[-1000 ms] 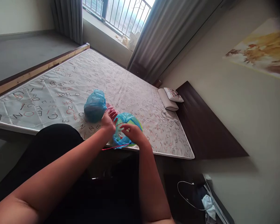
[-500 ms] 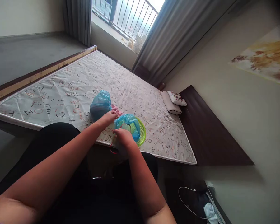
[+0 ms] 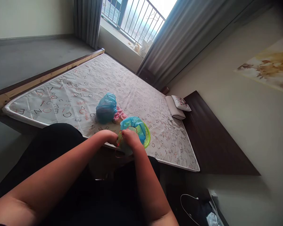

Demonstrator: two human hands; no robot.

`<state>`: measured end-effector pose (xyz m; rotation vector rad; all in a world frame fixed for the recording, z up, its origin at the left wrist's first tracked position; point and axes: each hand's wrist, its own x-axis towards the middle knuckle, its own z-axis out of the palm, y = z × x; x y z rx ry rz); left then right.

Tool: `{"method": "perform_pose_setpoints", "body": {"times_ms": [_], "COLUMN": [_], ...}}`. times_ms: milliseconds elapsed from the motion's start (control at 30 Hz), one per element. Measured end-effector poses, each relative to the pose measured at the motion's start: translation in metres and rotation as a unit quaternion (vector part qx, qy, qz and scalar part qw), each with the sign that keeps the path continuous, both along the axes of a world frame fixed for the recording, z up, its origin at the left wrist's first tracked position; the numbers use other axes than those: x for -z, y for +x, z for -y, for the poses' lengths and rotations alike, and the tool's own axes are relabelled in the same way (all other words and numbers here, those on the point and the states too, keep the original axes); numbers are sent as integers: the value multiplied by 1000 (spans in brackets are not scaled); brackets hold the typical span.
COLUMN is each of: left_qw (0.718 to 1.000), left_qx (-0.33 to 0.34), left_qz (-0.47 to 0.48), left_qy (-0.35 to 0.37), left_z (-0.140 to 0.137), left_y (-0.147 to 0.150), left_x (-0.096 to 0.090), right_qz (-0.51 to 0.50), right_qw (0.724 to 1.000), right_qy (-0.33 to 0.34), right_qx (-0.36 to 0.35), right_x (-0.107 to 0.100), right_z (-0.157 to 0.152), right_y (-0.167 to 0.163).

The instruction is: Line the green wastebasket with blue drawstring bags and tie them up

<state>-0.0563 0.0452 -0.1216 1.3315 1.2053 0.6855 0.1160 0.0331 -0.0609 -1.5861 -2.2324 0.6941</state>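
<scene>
Above the near mattress edge, my left hand (image 3: 110, 137) is closed with its fingertips at a thin red cord (image 3: 119, 140). Right beside it, my right hand (image 3: 130, 137) pinches the same cord, the fingers partly hidden by the back of the hand. A pale, see-through piece of material seems to hang below the cord, too dim to name. Just beyond my right hand, a blue plastic bag (image 3: 141, 129) lies open in a green plastic basket (image 3: 147, 138). Farther left, a full blue plastic bag (image 3: 106, 110) rests on the mattress, with a pink cloth (image 3: 119, 115) against it.
The letter-printed mattress (image 3: 132, 94) lies on a bed with a wooden side rail (image 3: 54, 70) and a dark headboard (image 3: 217, 135). Two pillows (image 3: 175, 107) are by the headboard. A white cable (image 3: 182, 207) lies at the lower right.
My left hand has left the pink cloth and come down and toward me, next to my right hand at the red cord. The view has shifted slightly.
</scene>
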Motion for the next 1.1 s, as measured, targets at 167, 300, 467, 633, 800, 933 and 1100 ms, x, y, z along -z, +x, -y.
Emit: {"method": "perform_pose_setpoints", "body": {"times_ms": [167,300,467,633,800,933,1100], "left_qw": [986,976,942,933,925,919,928], "left_qx": [162,73,13,42,2,64,62], "left_qz": [6,61,125,190,145,150,150], "left_qy": [-33,197,312,302,351,360,335], "left_z": [-10,-22,-11,8,16,17,18], "left_y": [-13,-14,10,34,40,41,48], "left_x": [-35,-60,-70,-74,-83,-88,-79], "right_qz": [-97,-271,-418,-486,-512,-466,-353], "right_qw": [994,955,891,856,845,867,916], "right_qy": [8,-11,-41,-73,-82,-107,-10], "right_qx": [46,119,171,160,128,137,191], "right_x": [-15,-36,-64,-79,-84,-86,-82], "right_z": [-4,-8,-12,-10,-5,-2,-2], "right_y": [4,11,12,9,13,17,23]}}
